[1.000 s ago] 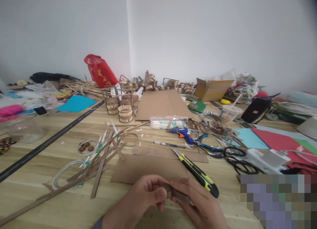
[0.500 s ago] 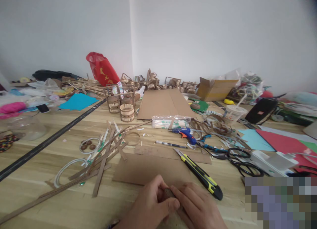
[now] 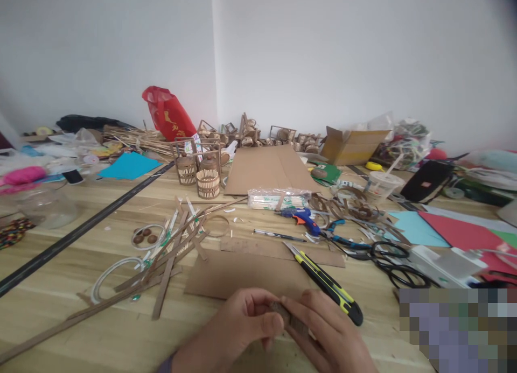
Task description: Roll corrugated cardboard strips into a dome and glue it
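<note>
Left hand (image 3: 238, 327) and right hand (image 3: 329, 332) are clamping fingers around brown piece (image 3: 278, 309) at six o'clock (uneven pressing could be bending it).

Both hands (image 3: 244, 323) hold a small brown piece (image 3: 298, 324) near a utility knife (image 3: 327, 285).

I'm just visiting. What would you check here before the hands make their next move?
1. Brown piece held by both left hand and right hand: ok.
2. Utility knife well away from the hands: not ok; it lies close beside the right hand.
3. Glue gun out of the hands' way: ok, lying farther back on the table.
4. Glue gun cool: cannot tell.
5. Drink cup upright and away from the hands: ok.
</note>
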Available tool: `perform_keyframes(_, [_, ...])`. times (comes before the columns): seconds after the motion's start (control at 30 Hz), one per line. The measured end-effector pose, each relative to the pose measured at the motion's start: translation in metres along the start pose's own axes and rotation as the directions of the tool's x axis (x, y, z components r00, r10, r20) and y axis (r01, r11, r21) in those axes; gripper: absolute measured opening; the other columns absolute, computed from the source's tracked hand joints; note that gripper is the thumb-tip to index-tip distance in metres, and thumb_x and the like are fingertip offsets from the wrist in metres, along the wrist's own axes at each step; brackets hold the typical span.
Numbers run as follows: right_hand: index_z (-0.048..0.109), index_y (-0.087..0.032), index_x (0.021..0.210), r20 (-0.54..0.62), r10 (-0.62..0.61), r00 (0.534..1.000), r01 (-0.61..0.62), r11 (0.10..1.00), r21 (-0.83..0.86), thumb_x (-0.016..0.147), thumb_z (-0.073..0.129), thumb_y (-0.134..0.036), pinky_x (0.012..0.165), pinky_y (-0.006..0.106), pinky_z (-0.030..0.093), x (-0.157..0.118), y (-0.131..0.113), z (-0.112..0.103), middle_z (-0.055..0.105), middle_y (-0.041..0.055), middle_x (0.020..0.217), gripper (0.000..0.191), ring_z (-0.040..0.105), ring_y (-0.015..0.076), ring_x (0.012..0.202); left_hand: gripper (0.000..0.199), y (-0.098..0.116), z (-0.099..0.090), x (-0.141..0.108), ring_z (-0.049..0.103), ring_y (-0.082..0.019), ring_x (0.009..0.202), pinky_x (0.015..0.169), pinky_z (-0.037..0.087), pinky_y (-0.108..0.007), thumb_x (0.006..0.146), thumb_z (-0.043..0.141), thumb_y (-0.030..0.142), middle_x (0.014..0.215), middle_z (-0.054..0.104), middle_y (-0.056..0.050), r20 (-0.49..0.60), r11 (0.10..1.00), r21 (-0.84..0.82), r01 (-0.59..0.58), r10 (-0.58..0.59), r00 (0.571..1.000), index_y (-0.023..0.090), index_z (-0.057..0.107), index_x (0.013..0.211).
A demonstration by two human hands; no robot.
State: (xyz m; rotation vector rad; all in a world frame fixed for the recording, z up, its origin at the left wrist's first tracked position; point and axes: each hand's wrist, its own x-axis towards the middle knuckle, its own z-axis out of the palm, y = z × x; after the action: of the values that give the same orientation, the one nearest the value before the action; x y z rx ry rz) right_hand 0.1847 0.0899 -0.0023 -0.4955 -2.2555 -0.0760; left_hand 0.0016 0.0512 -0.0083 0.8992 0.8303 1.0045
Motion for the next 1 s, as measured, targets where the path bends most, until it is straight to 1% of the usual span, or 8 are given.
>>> perform_keyframes(0.07, [0.062,-0.016,0.106,-0.024,0.016,1.000,-0.016,1.000,-0.014,0.100,0.043,-0.030,0.057,0.023,0.054,0.000,0.001,0.001,0.070,0.0062,0.071,0.024,0.067,0.0152,0.060,0.058,0.000,-0.001,0.000,0.041,-0.006,0.051,0.048,0.033,-0.019,0.055,0.083,0.059,0.063,0.054,0.003,-0.037,1.000,0.019,-0.023,0.024,0.999,0.012,0.072,0.087])
perform_keyframes(0.17, [0.063,-0.018,0.102,-0.039,0.035,0.999,-0.034,0.999,0.007,0.099,0.045,-0.032,0.058,0.022,0.055,0.001,0.003,0.001,0.071,0.0053,0.072,0.023,0.068,0.0146,0.062,0.058,-0.001,-0.003,0.001,0.044,-0.008,0.054,0.050,0.035,-0.020,0.055,0.083,0.059,0.065,0.056,0.001,-0.068,0.999,0.034,-0.017,0.019,0.997,0.012,0.071,0.087])
perform_keyframes(0.4, [0.065,-0.020,0.100,-0.018,0.069,0.997,-0.068,0.994,0.080,0.098,0.047,-0.030,0.058,0.021,0.055,0.003,0.004,-0.003,0.071,0.0040,0.072,0.020,0.069,0.0138,0.064,0.059,0.000,-0.004,0.001,0.042,-0.008,0.054,0.051,0.033,-0.021,0.056,0.082,0.061,0.063,0.054,0.003,-0.085,0.999,0.049,-0.017,0.021,0.996,0.012,0.067,0.086])
perform_keyframes(0.57, [0.064,-0.020,0.091,-0.056,0.027,0.998,-0.027,1.000,-0.012,0.100,0.043,-0.029,0.057,0.023,0.054,0.006,-0.001,-0.004,0.073,0.0038,0.069,0.024,0.069,0.0144,0.060,0.057,-0.003,-0.003,0.001,0.039,-0.007,0.055,0.051,0.030,-0.021,0.058,0.080,0.061,0.064,0.051,0.004,-0.067,0.997,0.077,-0.018,0.023,0.998,0.014,0.059,0.080])
perform_keyframes(0.67, [0.063,-0.019,0.092,-0.062,-0.008,0.998,0.003,0.997,-0.080,0.102,0.038,-0.029,0.058,0.023,0.055,0.007,-0.004,-0.002,0.073,0.0033,0.069,0.028,0.070,0.0139,0.061,0.054,-0.007,-0.001,0.001,0.032,-0.006,0.052,0.051,0.027,-0.020,0.061,0.079,0.060,0.062,0.046,0.007,-0.040,0.996,0.086,-0.036,0.040,0.998,0.016,0.053,0.079])
perform_keyframes(0.73, [0.062,-0.018,0.092,-0.063,-0.026,0.998,0.018,0.992,-0.126,0.103,0.035,-0.028,0.059,0.022,0.055,0.005,-0.006,0.001,0.073,0.0031,0.068,0.031,0.070,0.0136,0.060,0.054,-0.008,0.001,0.001,0.030,-0.006,0.052,0.051,0.025,-0.021,0.062,0.078,0.060,0.060,0.042,0.009,-0.047,0.993,0.111,-0.038,0.043,0.998,0.018,0.049,0.077])
perform_keyframes(0.87, [0.063,-0.016,0.091,-0.040,-0.051,0.998,0.041,0.975,-0.221,0.103,0.031,-0.022,0.058,0.023,0.055,-0.001,-0.006,0.010,0.072,0.0032,0.063,0.035,0.069,0.0135,0.055,0.050,-0.008,0.006,0.000,0.030,-0.008,0.055,0.052,0.024,-0.022,0.065,0.074,0.059,0.060,0.038,0.009,-0.125,0.965,0.260,-0.017,0.051,0.991,0.019,0.045,0.074])
perform_keyframes(1.0, [0.066,-0.015,0.094,-0.030,-0.048,0.998,0.040,0.970,-0.238,0.100,0.033,-0.017,0.060,0.024,0.058,-0.006,-0.004,0.014,0.074,0.0052,0.067,0.033,0.071,0.0152,0.059,0.043,-0.012,0.011,0.001,0.032,-0.010,0.057,0.053,0.025,-0.023,0.068,0.072,0.052,0.058,0.037,0.009,-0.234,0.916,0.399,0.026,0.074,0.969,0.019,0.045,0.074])
